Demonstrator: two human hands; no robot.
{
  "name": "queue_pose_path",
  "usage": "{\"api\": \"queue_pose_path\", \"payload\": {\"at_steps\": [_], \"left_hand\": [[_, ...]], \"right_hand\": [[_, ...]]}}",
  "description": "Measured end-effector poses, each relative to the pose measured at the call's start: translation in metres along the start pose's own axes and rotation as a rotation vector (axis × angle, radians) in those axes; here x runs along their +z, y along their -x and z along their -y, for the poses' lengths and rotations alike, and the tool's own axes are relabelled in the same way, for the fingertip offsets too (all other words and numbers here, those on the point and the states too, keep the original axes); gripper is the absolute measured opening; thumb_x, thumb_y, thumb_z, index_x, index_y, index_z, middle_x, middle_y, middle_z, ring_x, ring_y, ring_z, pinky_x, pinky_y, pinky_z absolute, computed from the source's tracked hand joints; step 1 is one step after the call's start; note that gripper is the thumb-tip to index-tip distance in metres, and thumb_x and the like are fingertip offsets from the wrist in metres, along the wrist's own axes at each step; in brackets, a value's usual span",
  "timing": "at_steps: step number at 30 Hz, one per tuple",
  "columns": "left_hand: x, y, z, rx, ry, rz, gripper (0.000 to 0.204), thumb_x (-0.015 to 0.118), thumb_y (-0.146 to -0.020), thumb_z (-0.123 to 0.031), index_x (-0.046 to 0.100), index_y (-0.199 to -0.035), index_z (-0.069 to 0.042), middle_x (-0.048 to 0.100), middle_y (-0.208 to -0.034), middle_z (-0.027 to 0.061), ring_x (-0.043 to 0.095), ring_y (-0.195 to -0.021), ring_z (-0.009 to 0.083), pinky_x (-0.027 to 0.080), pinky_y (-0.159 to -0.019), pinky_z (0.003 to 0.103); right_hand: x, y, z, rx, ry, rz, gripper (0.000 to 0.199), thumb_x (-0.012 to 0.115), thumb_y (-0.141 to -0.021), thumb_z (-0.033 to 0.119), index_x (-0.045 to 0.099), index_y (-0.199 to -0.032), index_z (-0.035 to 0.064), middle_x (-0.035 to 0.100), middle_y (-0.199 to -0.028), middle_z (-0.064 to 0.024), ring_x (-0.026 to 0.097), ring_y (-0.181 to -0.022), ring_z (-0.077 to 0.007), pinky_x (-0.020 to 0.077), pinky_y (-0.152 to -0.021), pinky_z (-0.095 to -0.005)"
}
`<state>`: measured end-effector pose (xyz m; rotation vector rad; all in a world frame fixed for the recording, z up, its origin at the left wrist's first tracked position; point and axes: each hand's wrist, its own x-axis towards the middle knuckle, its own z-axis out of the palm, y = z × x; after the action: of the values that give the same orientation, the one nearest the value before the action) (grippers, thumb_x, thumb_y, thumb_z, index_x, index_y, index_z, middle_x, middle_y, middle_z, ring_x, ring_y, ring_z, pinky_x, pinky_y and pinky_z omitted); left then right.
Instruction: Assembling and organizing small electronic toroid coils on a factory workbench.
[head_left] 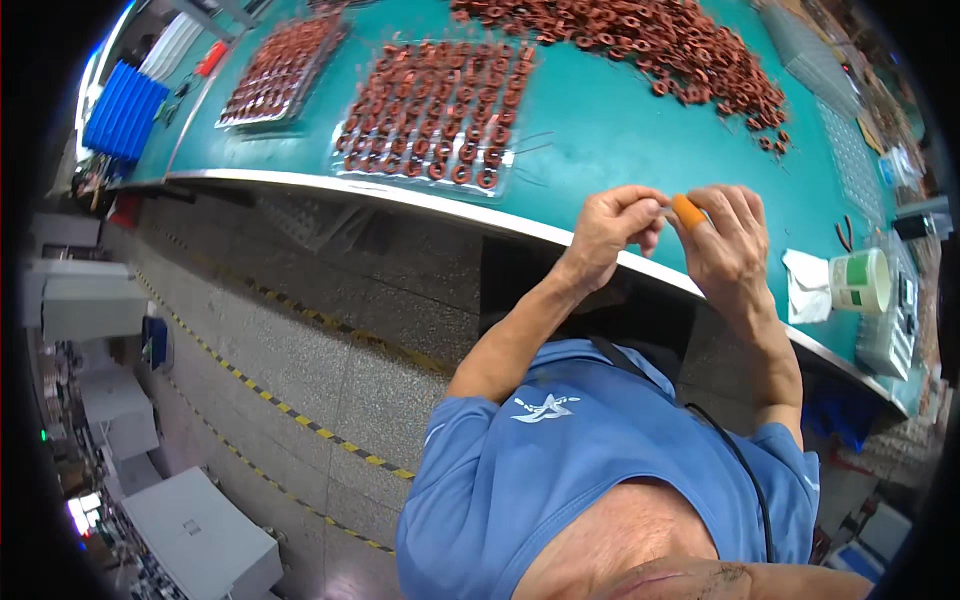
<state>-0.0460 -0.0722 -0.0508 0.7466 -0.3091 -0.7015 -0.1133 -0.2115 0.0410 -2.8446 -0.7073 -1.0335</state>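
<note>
My left hand [608,232] and my right hand [732,242] meet above the front edge of the green table [590,130]. Thumb and fingers are pinched together on both. An orange finger cot [688,212] covers a fingertip of the right hand. Whatever sits between the fingertips is too small and too hidden to name. To the left of my hands lies a clear plastic tray [410,187] holding rows of copper-wound ring coils [440,110]. Beyond my hands spreads a large loose pile of the same coils [650,45].
Another filled tray [255,121] stands farther left, near a blue bin [125,112]. At right are a white cloth [806,287], a white-and-green cup [858,280], pliers [845,236] and clear trays [850,165]. The white table edge [390,197] runs in front of me.
</note>
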Motion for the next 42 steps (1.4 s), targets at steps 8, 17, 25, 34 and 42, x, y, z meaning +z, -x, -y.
{"api": "queue_pose_path", "payload": {"at_steps": [8,17,25,34,42], "left_hand": [[-0.001,0.016,-0.011,0.1,0.015,-0.131,0.019,0.056,-0.096,-0.013,0.061,-0.103,0.003,0.061,-0.082,0.0082,0.056,-0.061,0.0132,0.046,-0.052,0.025],[0.008,0.024,-0.014,0.225,-0.105,-0.119,0.027,0.051,-0.099,-0.018,0.054,-0.118,0.002,0.057,-0.084,0.0078,0.055,-0.066,0.0137,0.048,-0.057,0.027],[0.003,0.025,-0.016,0.243,-0.391,0.001,0.031,0.051,-0.098,-0.01,0.046,-0.127,0.001,0.054,-0.08,0.0038,0.053,-0.067,0.0104,0.046,-0.061,0.024],[0.0,0.025,-0.017,0.296,-0.343,-0.118,0.038,0.051,-0.099,-0.016,0.043,-0.131,0.002,0.053,-0.083,0.0055,0.054,-0.069,0.0136,0.048,-0.06,0.026],[-0.004,0.022,-0.012,0.292,-0.423,-0.085,0.038,0.051,-0.099,-0.017,0.043,-0.13,0.003,0.053,-0.082,0.0053,0.053,-0.067,0.0131,0.048,-0.06,0.026]], "right_hand": [[0.022,-0.011,-0.017,0.307,-0.598,-0.015,0.01,0.068,-0.082,0.012,0.068,-0.082,0.0022,0.061,-0.088,-0.0074,0.059,-0.087,-0.0238,0.0438,-0.082,-0.0362],[0.058,0.001,-0.03,0.93,-1.414,0.034,0.025,0.064,-0.089,0.025,0.069,-0.086,0.0009,0.067,-0.083,-0.0066,0.059,-0.088,-0.0149,0.043,-0.087,-0.0315],[0.065,0.007,-0.031,0.9,-1.374,0.024,0.025,0.062,-0.091,0.025,0.068,-0.087,0.0012,0.066,-0.087,-0.0049,0.058,-0.087,-0.0136,0.0434,-0.087,-0.029],[0.063,0.022,-0.031,0.931,-1.399,0.028,0.044,0.046,-0.1,0.037,0.06,-0.118,-0.0005,0.064,-0.096,-0.0062,0.06,-0.089,-0.0127,0.0483,-0.079,-0.0265],[0.062,0.028,-0.008,0.953,-1.394,0.104,0.032,0.052,-0.099,0.025,0.065,-0.108,-0.0027,0.065,-0.084,-0.005,0.061,-0.076,-0.0098,0.0488,-0.067,-0.023]]}}
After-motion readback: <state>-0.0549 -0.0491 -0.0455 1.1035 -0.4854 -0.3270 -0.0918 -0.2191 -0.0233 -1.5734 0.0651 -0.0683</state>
